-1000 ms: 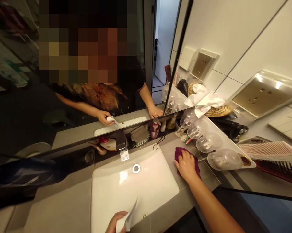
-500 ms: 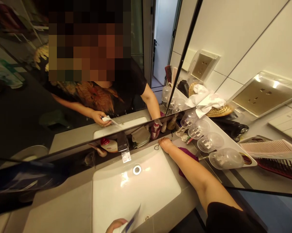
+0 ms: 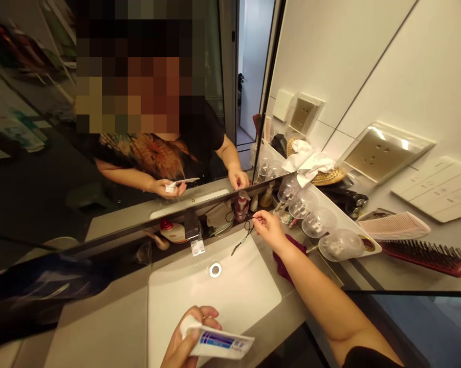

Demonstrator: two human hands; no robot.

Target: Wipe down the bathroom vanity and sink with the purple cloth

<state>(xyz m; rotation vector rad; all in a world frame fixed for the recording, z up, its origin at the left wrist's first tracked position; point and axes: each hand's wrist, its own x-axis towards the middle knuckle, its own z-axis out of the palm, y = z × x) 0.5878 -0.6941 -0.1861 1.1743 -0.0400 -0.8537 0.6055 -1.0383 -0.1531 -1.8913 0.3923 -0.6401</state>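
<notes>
Cord (image 3: 236,248) moved over sink (image 3: 249,291) | right hand (image 3: 269,230) pinching it | left hand (image 3: 184,335) gripping tube (image 3: 223,342)

They're wearing a black top (image 3: 205,140), plain at the short sleeve (image 3: 372,358); reflected, I can see its front carries a big orange flower print (image 3: 153,152) amid paler patterning.

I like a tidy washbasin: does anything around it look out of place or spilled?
The crumpled purple cloth looks untidy, bunched on the counter; a thin dark cord hangs oddly over the sink from the right hand. No spill shows.
</notes>
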